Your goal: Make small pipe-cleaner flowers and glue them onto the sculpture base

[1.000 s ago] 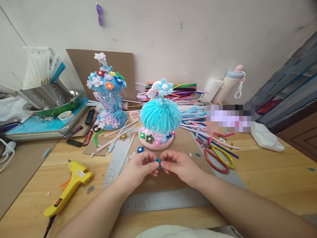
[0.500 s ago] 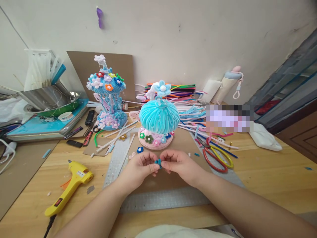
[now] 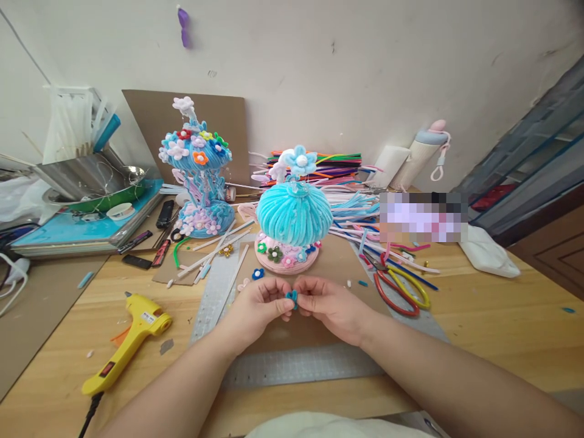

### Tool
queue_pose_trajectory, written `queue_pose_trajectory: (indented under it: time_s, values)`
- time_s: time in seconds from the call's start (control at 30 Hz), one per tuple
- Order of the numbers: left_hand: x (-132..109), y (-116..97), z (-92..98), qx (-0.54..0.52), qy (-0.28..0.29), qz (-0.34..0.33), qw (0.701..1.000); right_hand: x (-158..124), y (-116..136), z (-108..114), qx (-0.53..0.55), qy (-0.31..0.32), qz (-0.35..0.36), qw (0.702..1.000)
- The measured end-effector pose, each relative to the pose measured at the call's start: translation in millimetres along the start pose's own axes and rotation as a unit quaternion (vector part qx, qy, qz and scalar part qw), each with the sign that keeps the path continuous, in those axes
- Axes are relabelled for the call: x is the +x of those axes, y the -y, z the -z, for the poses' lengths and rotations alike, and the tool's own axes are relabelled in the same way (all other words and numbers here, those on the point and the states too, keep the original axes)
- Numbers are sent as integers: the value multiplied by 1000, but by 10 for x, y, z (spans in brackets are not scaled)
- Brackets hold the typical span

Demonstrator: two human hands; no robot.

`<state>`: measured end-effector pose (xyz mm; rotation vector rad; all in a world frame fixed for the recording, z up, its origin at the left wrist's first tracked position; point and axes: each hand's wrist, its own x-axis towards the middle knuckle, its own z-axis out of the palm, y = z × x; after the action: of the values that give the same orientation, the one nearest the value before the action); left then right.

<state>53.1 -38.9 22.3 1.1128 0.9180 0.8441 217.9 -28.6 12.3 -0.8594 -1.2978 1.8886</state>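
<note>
Between the fingertips of both hands is a small teal pipe-cleaner flower (image 3: 292,297), its petals looped. My left hand (image 3: 262,307) pinches it from one side, and my right hand (image 3: 326,304) pinches it from the other. Just beyond my fingers stands a turquoise pipe-cleaner lamp (image 3: 295,213) with a domed top and a pink base (image 3: 280,265) covered in small flowers. A dark blue flower (image 3: 258,274) with a white centre lies near my left fingers, and a pale pink one (image 3: 244,285) is beside it, partly hidden.
A yellow glue gun (image 3: 130,340) lies at left. Red-and-yellow-handled scissors (image 3: 401,292) rest at right on a grey cutting mat (image 3: 301,367), which also carries a cardboard sheet (image 3: 360,328). Behind are a finished flowered lamp (image 3: 196,164), pipe-cleaner bundles (image 3: 356,205), a steel pot (image 3: 86,176) and a bottle (image 3: 420,155).
The teal piece has turned slightly between my fingers, so its loops show more openly. Both hands stay in nearly the same place, and the view has shifted a little.
</note>
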Motion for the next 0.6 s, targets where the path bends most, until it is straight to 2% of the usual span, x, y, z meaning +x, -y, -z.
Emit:
queue_pose_trajectory:
  time_s: [0.07,0.1,0.17,0.23,0.47,0.6]
  values:
    - [-15,-30,-19,-15,-4,-13,1000,-16,23,-3,-116,-34,89,989]
    - [-24,-44,-27,-26,-2,-20,999,-32,36,0,-187,-62,151,969]
    - [-43,-62,-38,-45,4,-32,998,-76,60,14,-317,-110,273,902]
    - [-60,-65,-39,-56,10,-46,997,-123,74,36,-402,-123,360,833]
    - [-90,-42,-37,-69,39,-50,996,-177,103,90,-533,-105,483,687]
    - [-89,-27,-33,-57,45,-35,997,-169,138,61,-571,-91,510,636]
